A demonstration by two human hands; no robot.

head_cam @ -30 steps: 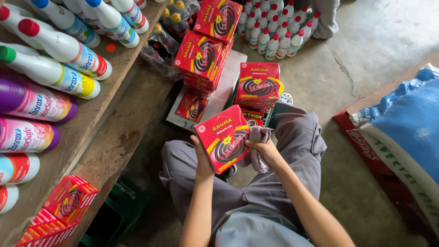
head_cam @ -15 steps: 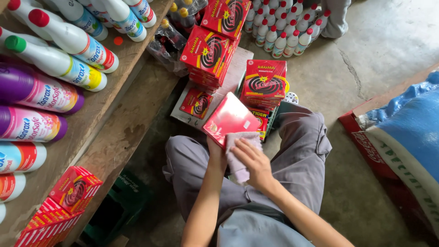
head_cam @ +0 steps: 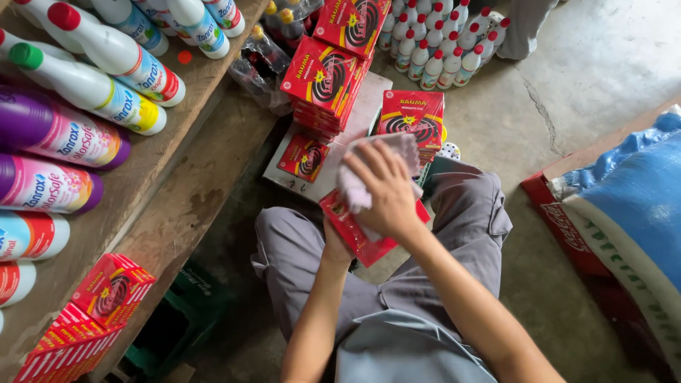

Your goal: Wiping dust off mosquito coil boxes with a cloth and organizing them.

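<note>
I sit with grey trousers over a concrete floor. My left hand (head_cam: 339, 245) grips a flat red box (head_cam: 355, 230) from below, held above my lap with its narrow edge turned toward me. My right hand (head_cam: 386, 191) presses a pale cloth (head_cam: 358, 181) onto the top of that box, covering most of it. Just beyond my hands, stacks of matching red boxes with a black spiral print (head_cam: 413, 117) rest on a piece of cardboard (head_cam: 365, 106).
A wooden shelf (head_cam: 184, 191) on the left carries lying bottles (head_cam: 92, 89) and more red boxes (head_cam: 106, 298). Small white red-capped bottles (head_cam: 440, 42) cluster at the top. A blue sack (head_cam: 638, 206) lies at the right, a green crate (head_cam: 177, 319) beneath the shelf.
The box has tilted from facing me to edge-on. My right hand with the cloth has moved from the box's side onto its top.
</note>
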